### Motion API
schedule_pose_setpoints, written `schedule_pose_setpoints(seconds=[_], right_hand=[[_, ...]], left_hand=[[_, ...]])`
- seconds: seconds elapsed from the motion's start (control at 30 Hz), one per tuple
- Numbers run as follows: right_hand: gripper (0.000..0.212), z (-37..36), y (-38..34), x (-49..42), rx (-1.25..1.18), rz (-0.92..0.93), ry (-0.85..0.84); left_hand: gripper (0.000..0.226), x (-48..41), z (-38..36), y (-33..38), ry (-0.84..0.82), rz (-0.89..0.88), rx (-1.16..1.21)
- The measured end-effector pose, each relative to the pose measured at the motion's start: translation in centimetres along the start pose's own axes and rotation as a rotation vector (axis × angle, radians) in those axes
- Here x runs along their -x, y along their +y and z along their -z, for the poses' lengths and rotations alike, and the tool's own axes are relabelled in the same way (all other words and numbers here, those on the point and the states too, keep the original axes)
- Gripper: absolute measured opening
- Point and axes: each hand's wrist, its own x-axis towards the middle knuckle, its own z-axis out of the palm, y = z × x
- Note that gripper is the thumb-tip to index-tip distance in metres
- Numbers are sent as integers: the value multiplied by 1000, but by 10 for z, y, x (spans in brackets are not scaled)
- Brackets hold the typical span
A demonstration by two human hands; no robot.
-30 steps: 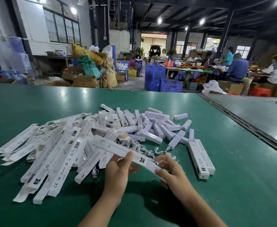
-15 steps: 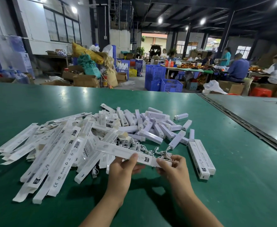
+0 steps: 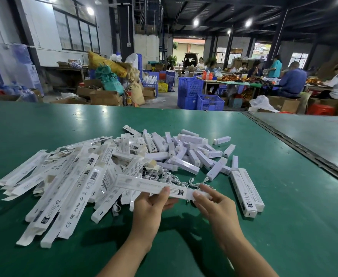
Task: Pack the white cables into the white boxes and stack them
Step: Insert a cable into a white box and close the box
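Note:
A long white box [image 3: 144, 184] lies almost level across both hands above the green table [image 3: 284, 226]. My left hand [image 3: 151, 204] pinches it near its right third, thumb on top. At the box's right end my right hand [image 3: 210, 202] grips the end flap. Behind the box lies a tangle of white cables [image 3: 172, 177]. Flat long white boxes [image 3: 64, 186] are heaped to the left. Two long boxes [image 3: 246, 189] lie side by side to the right of my right hand.
Several short white blocks [image 3: 186, 154] are piled at the back of the heap. A dark seam [image 3: 304, 154] divides this table from a second one on the right. Beyond the far edge are blue crates [image 3: 200, 92], cardboard boxes and seated workers [image 3: 292, 80].
The held box has swung from a slope down to the right to nearly level and risen a little. My right hand has slid toward its right end.

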Motion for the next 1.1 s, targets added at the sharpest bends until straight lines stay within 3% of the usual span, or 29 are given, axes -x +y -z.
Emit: schedule_pose_setpoints(seconds=[0.13, 0.23, 0.47, 0.63, 0.83, 1.1], right_hand=[[42, -3, 0, 5, 113, 14, -13], [32, -7, -2, 9, 252, 99, 34], [20, -4, -11, 11, 82, 21, -76], [11, -4, -8, 9, 19, -9, -111], [37, -2, -12, 11, -1, 21, -126], [30, -8, -11, 14, -30, 33, -74]], left_hand=[[39, 1, -1, -3, -19, -2, -35], [38, 0, 0, -4, -2, -7, -44], [42, -6, 4, -2, 29, 18, 11], [45, -2, 0, -4, -39, 87, 33], [40, -1, 3, -3, -89, 89, 45], [45, -2, 4, -4, -64, 21, -17]])
